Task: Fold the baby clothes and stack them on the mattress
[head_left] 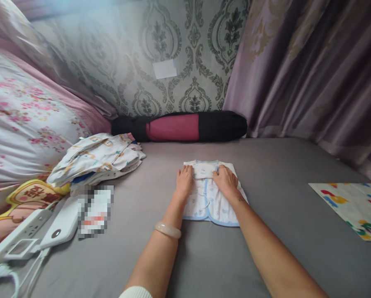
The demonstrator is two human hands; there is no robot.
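A small white baby shirt [198, 209] with light-blue trim and a faint print lies front-up on the grey sheet. One of its sleeves [203, 171] is laid across the chest below the neckline. My left hand [184, 179] rests on the shirt's left side, fingers stretched out and lying flat on the cloth. My right hand [226, 180] is on the upper right of the shirt, its fingers bent and closed on the cloth at the end of the folded sleeve. The shirt's other sleeve is hidden from me.
Crumpled printed clothes [101, 155] lie in a heap to the left. Nearer are a power strip [33, 227], a white device [63, 219] with cables, and a blurred white packet [97, 211]. A black-and-pink roll bag [173, 127] lies by the wall; a colourful sheet [353, 207] lies right.
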